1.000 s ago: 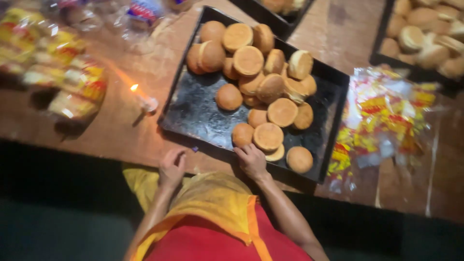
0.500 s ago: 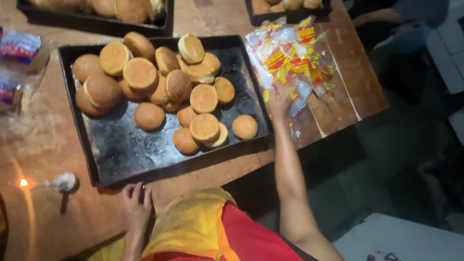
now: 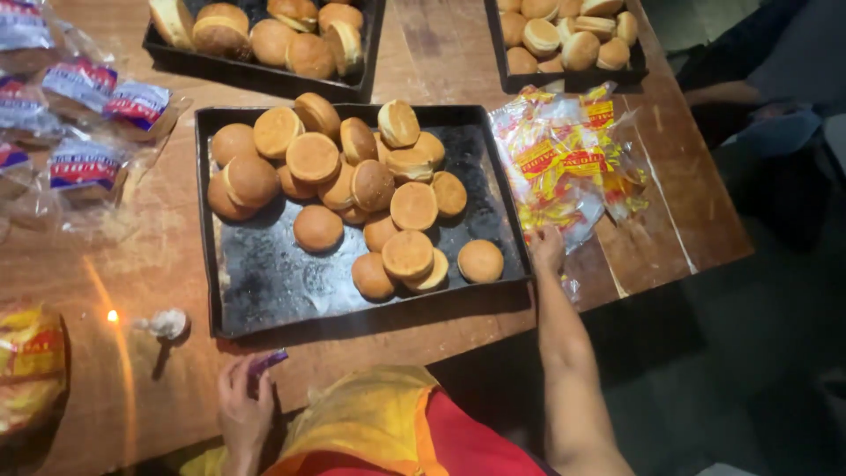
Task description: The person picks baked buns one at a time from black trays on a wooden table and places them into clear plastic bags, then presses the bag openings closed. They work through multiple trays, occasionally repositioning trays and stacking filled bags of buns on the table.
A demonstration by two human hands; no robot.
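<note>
While the person leans over the wooden table (image 3: 141, 256), a small candle stub (image 3: 166, 323) with a tiny flame stands at the far left, near the table edge. Beside and above it lie clear bags of buns (image 3: 84, 97) with red and blue labels, and a yellow bag (image 3: 26, 361) sits at the left border. The left hand (image 3: 242, 410) rests at the near edge of the table, its fingers curled around a small purple thing (image 3: 267, 360); what this thing is, I cannot tell. Just beyond that hand is the black baking tray (image 3: 264, 282), with round brown buns (image 3: 352, 189) heaped in its upper half and some lying single toward the front. Further right, the right hand (image 3: 546, 247) reaches past the tray's right rim and lies on a pile of empty plastic bags (image 3: 568, 167) with yellow and red print, the fingers pinching the lowest bag at its near edge. Two other trays of buns (image 3: 264, 40) stand at the far side of the table.
</note>
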